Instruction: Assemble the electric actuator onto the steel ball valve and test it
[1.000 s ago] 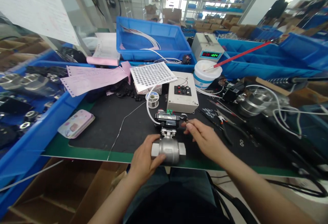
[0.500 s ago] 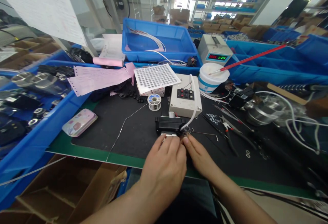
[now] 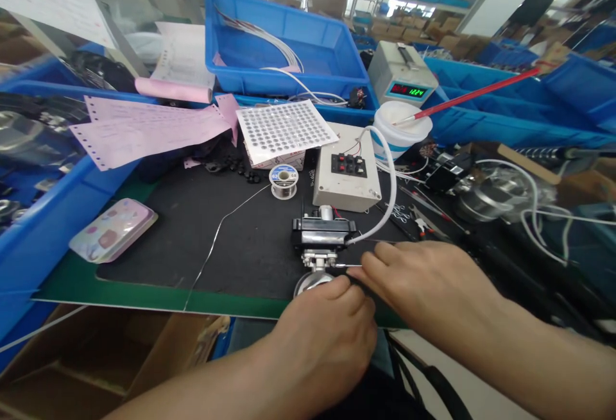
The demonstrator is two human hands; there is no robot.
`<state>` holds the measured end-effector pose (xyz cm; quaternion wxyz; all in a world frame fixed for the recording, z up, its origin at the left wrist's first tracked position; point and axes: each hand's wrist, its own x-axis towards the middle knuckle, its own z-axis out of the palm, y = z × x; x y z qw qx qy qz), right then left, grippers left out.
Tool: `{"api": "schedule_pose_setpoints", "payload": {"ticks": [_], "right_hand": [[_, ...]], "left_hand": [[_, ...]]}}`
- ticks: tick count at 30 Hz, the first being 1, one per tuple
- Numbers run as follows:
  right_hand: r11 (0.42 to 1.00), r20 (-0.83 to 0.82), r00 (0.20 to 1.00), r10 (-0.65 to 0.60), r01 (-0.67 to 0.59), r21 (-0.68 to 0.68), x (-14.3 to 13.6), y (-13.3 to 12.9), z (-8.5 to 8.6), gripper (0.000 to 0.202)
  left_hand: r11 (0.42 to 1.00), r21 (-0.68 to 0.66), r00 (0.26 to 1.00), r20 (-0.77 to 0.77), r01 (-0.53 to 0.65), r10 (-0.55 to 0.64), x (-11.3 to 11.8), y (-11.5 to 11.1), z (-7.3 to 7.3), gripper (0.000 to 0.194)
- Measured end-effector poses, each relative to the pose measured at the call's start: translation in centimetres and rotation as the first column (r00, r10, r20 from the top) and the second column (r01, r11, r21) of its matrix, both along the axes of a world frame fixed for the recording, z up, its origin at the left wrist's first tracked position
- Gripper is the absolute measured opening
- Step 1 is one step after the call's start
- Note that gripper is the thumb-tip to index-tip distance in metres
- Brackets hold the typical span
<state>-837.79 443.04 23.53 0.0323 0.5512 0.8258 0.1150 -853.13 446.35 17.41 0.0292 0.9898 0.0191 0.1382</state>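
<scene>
Curling closed over the steel valve point(image 3: 312, 282) at the desk's point(image 3: 144, 301) front edge, the left hand point(image 3: 332, 336) sits below the sideways-lying black actuator point(image 3: 322, 234), while the right hand point(image 3: 414, 279) pinches a slim rod point(image 3: 349, 266) pointing leftward at the bracket point(image 3: 318, 258), with open mat point(image 3: 245, 240) left.

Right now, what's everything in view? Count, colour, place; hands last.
mat: 1, black, on green table
valve: 1, black and silver, centre
rod: 1, silver, beside valve
wire spool: 1, white and blue, on mat
control box: 1, beige, behind valve
dotted sheet: 1, white, beside control box
patterned case: 1, pinkish, left
papers: several, pink, left
tray: 1, blue, back
display unit: 1, beige, right of tray
tub: 1, white, before display unit
stick: 1, red, in tub
boxes: several, brown, background
blurred parts: uncounted, mixed, both sides
left hand: 1, bare, on valve
right hand: 1, bare, holding rod
</scene>
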Motion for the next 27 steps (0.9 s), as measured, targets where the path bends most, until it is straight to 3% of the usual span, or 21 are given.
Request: {"api": "schedule_pose_setpoints", "payload": {"ticks": [4, 7, 9, 11, 14, 17, 20, 23, 27], "right_hand": [[0.994, 0.1, 0.994, -0.036, 0.047, -0.103, -1.9, 1.2, 1.4, 0.017], [0.992, 0.121, 0.992, -0.032, 0.046, -0.117, -1.1, 1.5, 1.0, 0.015], [0.998, 0.046, 0.999, -0.005, 0.008, -0.064, 0.1, 1.3, -0.8, 0.023], [1.0, -0.13, 0.992, 0.006, -0.007, -0.004, 1.2, 0.9, -3.9, 0.039], [0.994, -0.489, 0.865, -0.109, 0.09, -0.063, 1.7, 0.0, -9.2, 0.054], [0.986, -0.526, 0.834, -0.168, 0.146, -0.083, 1.6, -1.0, -11.9, 0.055], [0.978, -0.373, 0.904, -0.21, 0.185, -0.101, 2.1, -1.8, -10.3, 0.049], [0.986, -0.207, 0.964, -0.168, 0.167, -0.023, 2.3, -1.9, -6.3, 0.045], [0.997, -0.013, 0.999, -0.051, 0.052, 0.059, 0.5, -0.4, -1.7, 0.043]], "left_hand": [[0.999, -0.031, 0.999, 0.048, -0.022, 0.023, -0.2, -0.2, -0.8, 0.016], [0.999, -0.044, 0.997, 0.074, -0.011, 0.014, -0.3, -0.1, -0.8, 0.013], [0.998, -0.055, 0.995, 0.095, -0.002, 0.007, -0.5, 0.2, -0.6, 0.009], [0.997, -0.076, 0.994, 0.109, 0.013, -0.005, -0.6, 0.4, -0.4, 0.007], [0.996, -0.083, 0.99, 0.138, 0.025, -0.013, -0.6, 0.7, -0.5, 0.008], [0.996, -0.083, 0.985, 0.171, 0.016, -0.001, -0.5, 0.8, -0.8, 0.01], [0.991, -0.126, 0.983, 0.181, 0.033, -0.009, -0.5, 0.9, -0.8, 0.011], [0.989, -0.147, 0.986, 0.165, 0.033, -0.009, -0.7, 0.9, -0.6, 0.01], [0.99, -0.138, 0.99, 0.141, 0.014, 0.006, -0.8, 0.5, -0.6, 0.007]]}}
